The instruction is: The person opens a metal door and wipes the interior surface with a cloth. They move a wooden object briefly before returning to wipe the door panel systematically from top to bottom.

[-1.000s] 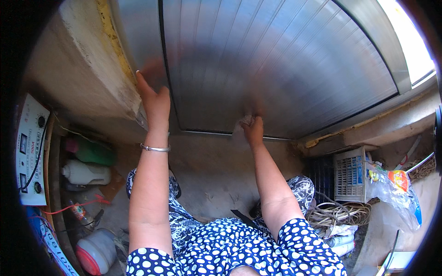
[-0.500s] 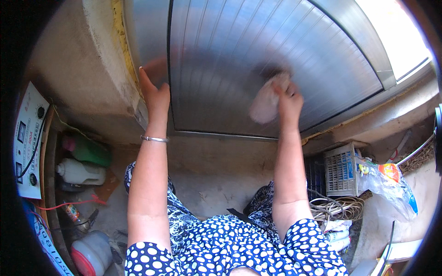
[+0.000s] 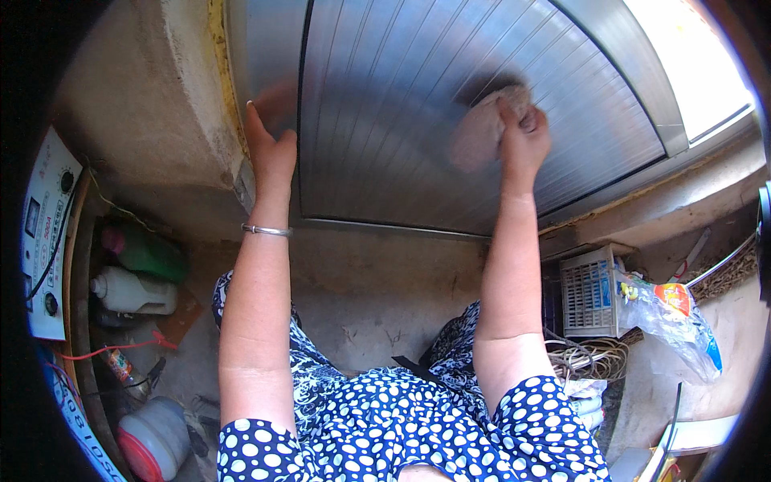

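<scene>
A ribbed silvery metal panel (image 3: 385,161) with a metal frame (image 3: 261,48) fills the upper middle. My right hand (image 3: 526,145) grips a pale pinkish cloth (image 3: 478,136) and holds it against the ribbed surface, right of the panel's middle. Part of the cloth hangs loose to the left of my fingers. My left hand (image 3: 273,153), with a silver bangle at the wrist, rests on the frame's left side near the wall. Its thumb and finger are spread apart, with nothing held between them.
At left stand a white control box (image 3: 50,233) with knobs, a green jug (image 3: 148,255), a white jug (image 3: 136,291) and a red-lidded container (image 3: 157,438). To the right are a plastic crate (image 3: 589,293), coiled cable (image 3: 590,359) and a clear plastic bag (image 3: 666,325).
My right hand has slid the cloth up and slightly to the right across the panel. The left hand stays on the frame. The view has shifted a little.
</scene>
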Tool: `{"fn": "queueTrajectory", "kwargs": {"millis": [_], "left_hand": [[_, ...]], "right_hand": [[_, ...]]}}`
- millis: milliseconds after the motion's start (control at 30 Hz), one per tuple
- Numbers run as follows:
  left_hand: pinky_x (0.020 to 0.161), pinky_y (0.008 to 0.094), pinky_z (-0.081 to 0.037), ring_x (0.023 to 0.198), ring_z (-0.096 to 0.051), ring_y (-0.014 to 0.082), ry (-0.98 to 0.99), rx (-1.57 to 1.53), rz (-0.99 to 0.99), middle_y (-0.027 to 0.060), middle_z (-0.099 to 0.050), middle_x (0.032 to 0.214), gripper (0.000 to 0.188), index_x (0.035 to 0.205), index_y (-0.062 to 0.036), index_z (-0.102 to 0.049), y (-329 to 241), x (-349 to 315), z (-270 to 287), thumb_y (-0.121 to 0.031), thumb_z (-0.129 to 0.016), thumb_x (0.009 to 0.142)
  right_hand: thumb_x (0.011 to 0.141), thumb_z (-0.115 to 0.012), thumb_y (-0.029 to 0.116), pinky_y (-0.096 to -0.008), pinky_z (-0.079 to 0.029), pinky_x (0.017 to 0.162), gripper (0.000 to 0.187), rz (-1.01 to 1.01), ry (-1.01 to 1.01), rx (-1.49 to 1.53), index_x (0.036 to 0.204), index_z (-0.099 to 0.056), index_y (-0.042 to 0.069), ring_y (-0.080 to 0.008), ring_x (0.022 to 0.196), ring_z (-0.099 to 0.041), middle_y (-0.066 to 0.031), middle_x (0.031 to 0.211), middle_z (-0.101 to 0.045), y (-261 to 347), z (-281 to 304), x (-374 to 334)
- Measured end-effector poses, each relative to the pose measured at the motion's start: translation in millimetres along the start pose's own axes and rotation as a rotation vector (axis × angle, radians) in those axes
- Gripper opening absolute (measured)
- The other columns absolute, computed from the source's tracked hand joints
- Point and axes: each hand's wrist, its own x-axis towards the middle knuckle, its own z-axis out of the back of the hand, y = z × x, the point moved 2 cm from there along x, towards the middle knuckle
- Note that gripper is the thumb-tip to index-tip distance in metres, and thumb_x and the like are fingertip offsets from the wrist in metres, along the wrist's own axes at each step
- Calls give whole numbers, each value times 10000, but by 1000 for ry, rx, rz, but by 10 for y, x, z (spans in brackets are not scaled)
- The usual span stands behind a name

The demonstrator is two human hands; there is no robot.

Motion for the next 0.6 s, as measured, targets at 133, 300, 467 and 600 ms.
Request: {"fn": "queueTrajectory", "kwargs": {"millis": [133, 300, 467, 600], "left_hand": [[1076, 365, -272, 1294, -351, 328, -19, 39, -12, 241, -334, 1380, 755, 1410, 67, -182, 66, 21, 4, 15, -532, 743], [1071, 360, -275, 1286, -363, 327, -15, 16, -20, 241, -338, 1378, 747, 1404, 77, -181, 44, 17, -26, 14, -521, 742], [1098, 383, -235, 1341, -274, 291, 51, -5, 49, 204, -238, 1447, 765, 1437, 14, -131, -106, -12, -8, -6, -529, 785], [1058, 372, -285, 1258, -393, 312, 15, -9, 4, 227, -371, 1336, 736, 1395, 72, -188, -197, -45, 50, 38, -516, 737]], "right_hand": [[725, -752, 136, -276, -456, 742, 328, -110, 66, -8, 957, -599, -38, -146, 810, -561, -92, 903, -639, -296, -72, -485], [739, -750, 130, -286, -457, 743, 319, -392, 169, 108, 971, -596, -27, -143, 831, -568, -90, 916, -640, -948, -161, -981], [736, -763, 179, -300, -462, 739, 367, -522, 221, -77, 987, -595, -30, -161, 810, -590, -103, 905, -653, -1554, -230, -1410], [720, -766, 209, -271, -455, 719, 344, -618, 299, -54, 928, -626, -26, -130, 788, -580, -65, 857, -654, -1676, -365, -1746]]}}
